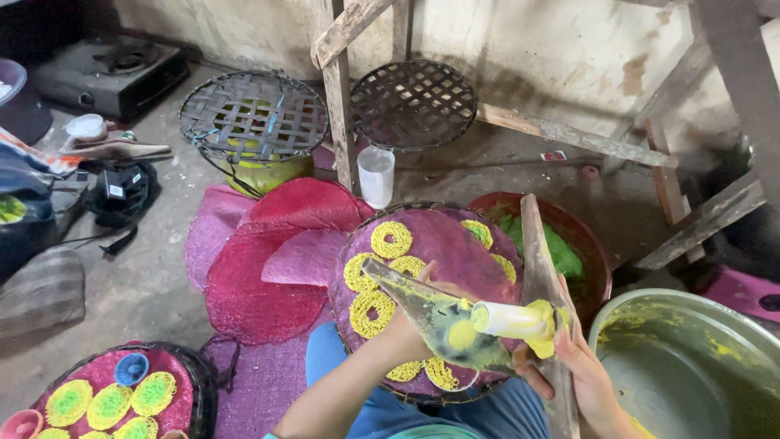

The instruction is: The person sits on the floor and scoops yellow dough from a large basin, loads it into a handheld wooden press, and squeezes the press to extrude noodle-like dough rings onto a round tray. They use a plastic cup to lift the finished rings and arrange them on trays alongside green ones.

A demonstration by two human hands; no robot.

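Floor: rough concrete under a stained wall; I see the work laid out low, within seated reach.
Frame: weathered wooden posts at 12 o'clock, with two empty woven racks leaning by them, upright, I judge to keep them off the wet floor.
Working tray: round woven tray lined with purple mesh, resting on my operator's lap at 6 o'clock, tilted slightly toward the body so the surface faces the nozzle.
Piped rings: yellow lacy coils along the tray's 9-to-12 edge, set side by side without overlap.
Piping cone: smeared plastic cone full of yellow batter, lying across the tray, tip toward 10 o'clock.
Left hand: left hand under the cone's narrow half, fingers curled loosely around it; it steadies, as I read it.
Right hand: right hand at 4 o'clock, closed around the cone's pale neck, batter on the fingers.
Wooden slat: grey board standing between tray and bowls, touching the right hand; whether it is gripped I cannot tell.
Red bowl: red basin of green batter at 2 o'clock.
Metal bowl: steel basin streaked yellow at 4 o'clock, beside the right hand for refilling, I judge.
Spare mesh: pink and red mats stacked at 9 o'clock.
Finished tray: filled tray at 8 o'clock, set well apart.
Stove: gas burner at 11 o'clock, far corner.
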